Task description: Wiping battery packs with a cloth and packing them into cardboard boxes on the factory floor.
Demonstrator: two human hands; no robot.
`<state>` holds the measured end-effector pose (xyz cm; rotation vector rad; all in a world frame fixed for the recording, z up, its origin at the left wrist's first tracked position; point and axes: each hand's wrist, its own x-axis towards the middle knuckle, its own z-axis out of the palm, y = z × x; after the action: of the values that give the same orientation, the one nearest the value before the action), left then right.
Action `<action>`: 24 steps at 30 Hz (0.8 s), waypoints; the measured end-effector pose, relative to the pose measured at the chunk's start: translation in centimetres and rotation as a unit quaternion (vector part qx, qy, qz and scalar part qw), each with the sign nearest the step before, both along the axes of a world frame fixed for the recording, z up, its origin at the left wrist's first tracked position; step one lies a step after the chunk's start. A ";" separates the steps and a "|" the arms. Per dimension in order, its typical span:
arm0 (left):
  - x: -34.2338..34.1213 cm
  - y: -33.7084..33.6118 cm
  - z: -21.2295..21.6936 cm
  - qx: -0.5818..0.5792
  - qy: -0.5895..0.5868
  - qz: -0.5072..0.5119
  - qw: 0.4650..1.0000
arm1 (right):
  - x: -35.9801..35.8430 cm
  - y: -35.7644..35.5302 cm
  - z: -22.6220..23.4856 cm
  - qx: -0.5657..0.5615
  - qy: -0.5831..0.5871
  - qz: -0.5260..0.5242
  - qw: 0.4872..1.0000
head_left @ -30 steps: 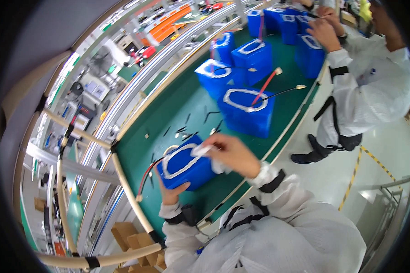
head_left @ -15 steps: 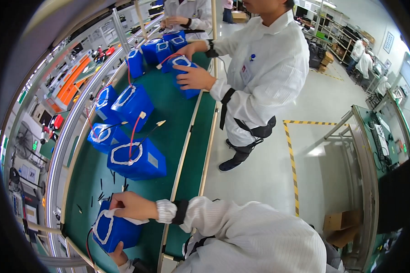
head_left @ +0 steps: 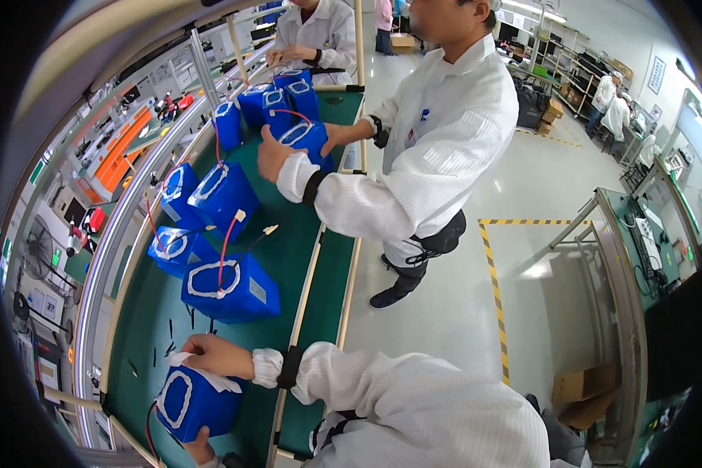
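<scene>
A blue-wrapped battery pack [head_left: 214, 409] stands on the green tabletop, with a white ring of sealant on its upper face and dark red and black wires hanging from its near left side. My left hand [head_left: 201, 448] grips the pack's lower near side; only part of its fingers shows. My right hand [head_left: 220, 356] pinches a white wipe [head_left: 225, 382] that lies across the pack's far upper edge. Just beyond, a larger blue battery pack [head_left: 242, 296] with red and black connector leads stands on the table.
Small black strips [head_left: 170, 329] lie scattered near my right hand. Several more blue packs [head_left: 225, 195] line the green table [head_left: 296, 226]. Across on the right, a co-worker [head_left: 444, 140] in a white coat handles another pack [head_left: 308, 142]. A metal rail [head_left: 105, 257] runs along the left.
My right hand has shifted slightly left with the wipe, which now shows more over the pack's edge. The co-worker's hands have changed position around their pack. The view has shifted slightly.
</scene>
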<state>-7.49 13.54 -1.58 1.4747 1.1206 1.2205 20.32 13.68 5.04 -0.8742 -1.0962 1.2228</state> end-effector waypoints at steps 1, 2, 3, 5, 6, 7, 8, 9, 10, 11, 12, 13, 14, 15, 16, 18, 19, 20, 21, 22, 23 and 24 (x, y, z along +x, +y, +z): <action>-2.6 1.7 -3.1 0.028 -0.003 -0.006 1.000 | -0.1 0.3 -1.2 -0.017 -0.104 -0.034 0.994; -4.8 3.0 -5.3 0.055 -0.006 -0.012 0.998 | -0.7 -0.1 -2.4 -0.036 -0.147 -0.041 0.988; -5.3 3.9 -5.8 0.051 0.033 -0.027 0.998 | -0.9 -0.2 -4.0 -0.063 -0.124 -0.046 0.989; -6.2 4.6 -8.1 0.053 0.011 -0.028 0.998 | -2.0 0.0 -7.1 -0.099 -0.104 -0.042 0.989; -7.1 5.1 -8.7 0.068 -0.008 -0.029 0.997 | -2.4 -0.2 -7.0 -0.124 -0.070 -0.041 0.989; -7.9 5.6 -9.5 0.082 -0.028 -0.031 0.996 | -2.8 -0.3 -7.1 -0.149 -0.037 -0.041 0.987; -8.7 6.5 -10.2 0.095 -0.047 -0.034 0.994 | -3.5 -0.1 -7.6 -0.143 -0.039 -0.046 0.988; -9.3 6.7 -10.2 0.110 -0.057 -0.032 0.992 | -4.0 0.1 -8.0 -0.130 -0.047 -0.067 0.988; -9.9 6.8 -10.2 0.124 -0.066 -0.031 0.990 | -4.1 0.3 -8.4 -0.119 -0.055 -0.089 0.987; -10.4 7.2 -11.1 0.135 -0.084 -0.032 0.987 | -4.1 0.2 -7.6 -0.141 -0.015 -0.085 0.986; -10.9 7.5 -12.0 0.145 -0.102 -0.032 0.984 | -3.9 -0.1 -7.1 -0.138 -0.016 -0.086 0.986; -11.5 7.8 -13.0 0.154 -0.118 -0.032 0.980 | -3.7 -0.6 -6.6 -0.153 0.022 -0.078 0.985; -11.7 8.1 -13.9 0.162 -0.134 -0.033 0.977 | -3.5 -1.0 -6.0 -0.168 0.062 -0.071 0.981; -12.0 8.4 -14.8 0.170 -0.148 -0.034 0.974 | -3.4 -1.3 -5.4 -0.167 0.064 -0.072 0.981; -12.4 8.5 -15.7 0.177 -0.162 -0.033 0.970 | -3.5 -1.6 -4.8 -0.113 0.015 -0.085 0.990; -12.9 8.6 -17.5 0.193 -0.191 -0.028 0.962 | -3.2 -2.2 -2.5 -0.058 -0.034 -0.094 0.993; -13.4 8.2 -18.4 0.201 -0.203 -0.021 0.958 | -2.9 -2.6 -1.1 0.006 -0.084 -0.051 0.995; -13.5 8.0 -19.2 0.209 -0.217 -0.016 0.953 | -2.4 -3.1 0.8 0.070 -0.134 -0.011 0.988; -15.8 8.1 -21.3 0.221 -0.227 -0.006 0.948 | -2.5 -3.9 3.2 0.108 -0.156 0.039 0.981; -12.6 7.6 -20.7 0.214 -0.236 -0.014 0.948 | -1.2 -4.1 4.2 0.101 -0.164 0.030 0.981; -9.3 6.7 -19.8 0.232 -0.209 0.010 0.950 | -0.2 -4.5 5.3 0.173 -0.191 0.045 0.965; -5.5 4.9 -16.8 0.256 -0.174 0.040 0.950 | 0.6 -4.8 6.4 0.250 -0.211 0.068 0.943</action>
<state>-12.95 18.46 -18.34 1.5046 0.6536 1.8450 20.90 8.88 11.43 -0.6830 -1.7456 0.8142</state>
